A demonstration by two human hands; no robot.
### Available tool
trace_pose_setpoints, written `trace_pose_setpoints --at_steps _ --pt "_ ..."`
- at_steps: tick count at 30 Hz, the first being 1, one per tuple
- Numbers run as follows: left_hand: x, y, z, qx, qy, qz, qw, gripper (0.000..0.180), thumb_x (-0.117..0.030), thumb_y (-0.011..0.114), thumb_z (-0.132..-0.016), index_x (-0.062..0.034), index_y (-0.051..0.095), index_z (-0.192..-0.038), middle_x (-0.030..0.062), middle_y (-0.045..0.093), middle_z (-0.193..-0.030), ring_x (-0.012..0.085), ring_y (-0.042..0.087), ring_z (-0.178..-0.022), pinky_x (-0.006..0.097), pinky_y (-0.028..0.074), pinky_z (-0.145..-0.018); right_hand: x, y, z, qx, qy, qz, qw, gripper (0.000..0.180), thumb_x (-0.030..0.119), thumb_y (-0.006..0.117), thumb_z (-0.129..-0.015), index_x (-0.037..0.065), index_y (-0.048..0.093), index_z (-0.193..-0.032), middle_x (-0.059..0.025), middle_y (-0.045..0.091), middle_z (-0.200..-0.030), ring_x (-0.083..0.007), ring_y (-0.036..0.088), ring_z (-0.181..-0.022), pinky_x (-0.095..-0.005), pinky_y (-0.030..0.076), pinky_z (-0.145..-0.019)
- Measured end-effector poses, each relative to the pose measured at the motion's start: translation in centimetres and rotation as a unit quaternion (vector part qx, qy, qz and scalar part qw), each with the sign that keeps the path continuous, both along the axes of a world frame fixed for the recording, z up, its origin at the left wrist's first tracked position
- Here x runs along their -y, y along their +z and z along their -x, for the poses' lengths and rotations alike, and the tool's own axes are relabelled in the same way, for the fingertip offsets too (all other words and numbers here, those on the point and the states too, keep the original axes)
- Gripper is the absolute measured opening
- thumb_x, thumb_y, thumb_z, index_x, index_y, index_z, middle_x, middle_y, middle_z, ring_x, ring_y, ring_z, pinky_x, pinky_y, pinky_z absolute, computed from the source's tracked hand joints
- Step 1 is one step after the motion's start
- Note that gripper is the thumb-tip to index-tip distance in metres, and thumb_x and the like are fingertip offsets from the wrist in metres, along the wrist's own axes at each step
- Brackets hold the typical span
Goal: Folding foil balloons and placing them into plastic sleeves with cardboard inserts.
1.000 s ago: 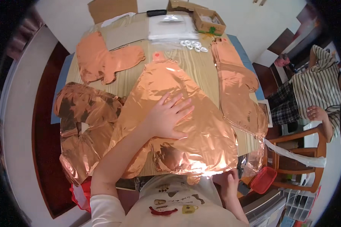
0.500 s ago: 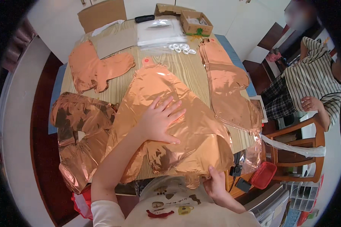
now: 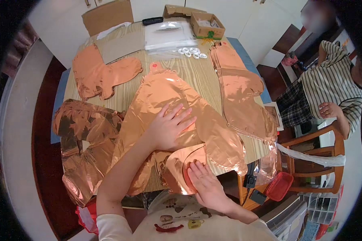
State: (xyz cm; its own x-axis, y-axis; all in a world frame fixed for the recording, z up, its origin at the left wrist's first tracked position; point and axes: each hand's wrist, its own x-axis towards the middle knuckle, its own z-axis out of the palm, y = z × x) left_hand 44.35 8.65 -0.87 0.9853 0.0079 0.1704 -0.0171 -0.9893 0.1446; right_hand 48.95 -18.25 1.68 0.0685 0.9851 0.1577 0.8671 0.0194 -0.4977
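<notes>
A large flat copper-coloured foil balloon (image 3: 177, 100) lies spread on the wooden table (image 3: 197, 74). My left hand (image 3: 169, 126) rests flat on its middle with the fingers spread. My right hand (image 3: 203, 182) presses the balloon's near edge, which is folded up and over at the table's front. Neither hand grips anything.
More copper foil balloons lie at the left (image 3: 100, 74), the near left (image 3: 82, 140) and the right (image 3: 241, 96). White rings (image 3: 192, 52), clear plastic bags (image 3: 169, 34), a cardboard box (image 3: 207, 24) and a remote (image 3: 153, 20) sit at the far end. A seated person (image 3: 330, 92) is at the right.
My right hand has come up from below the table edge and folded the balloon's near edge over. My left hand has stayed flat on the balloon's middle.
</notes>
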Motion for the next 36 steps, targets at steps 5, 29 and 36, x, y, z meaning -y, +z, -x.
trace_pose_setpoints --at_steps 5,29,36 --pt "0.0 0.4 0.0 0.002 -0.003 0.007 1.0 0.096 -0.065 0.071 -0.066 -0.0201 0.043 -0.146 0.0087 0.038 -0.153 0.0344 0.031 -0.142 0.058 0.02 -0.116 -0.7 -0.1 0.2 0.058 0.022 0.01 0.998 0.066 0.007 0.063 -0.075 -0.001 0.048 -0.138 -0.0192 0.046 -0.144 -0.0356 0.04 -0.138 -0.0494 0.028 -0.115" --pt "-0.2 0.5 0.3 0.038 -0.03 0.003 0.999 0.115 -0.089 0.057 -0.059 -0.0116 0.045 -0.144 0.0137 0.038 -0.151 0.0377 0.033 -0.14 0.063 0.019 -0.113 -1.0 -0.3 -0.8 0.069 0.093 0.009 0.993 0.051 0.011 0.063 -0.078 0.013 0.061 -0.129 -0.001 0.057 -0.136 -0.0226 0.045 -0.135 -0.0455 0.027 -0.116" --pt "-0.2 0.5 0.3 0.026 -0.031 -0.001 0.999 0.118 -0.09 0.057 -0.058 -0.0119 0.043 -0.145 0.0141 0.037 -0.152 0.0385 0.032 -0.14 0.064 0.017 -0.114 -1.1 0.3 -1.1 0.071 0.106 0.023 0.991 0.049 0.013 0.062 -0.082 0.014 0.06 -0.131 -0.0004 0.056 -0.138 -0.0211 0.044 -0.136 -0.0445 0.025 -0.118"
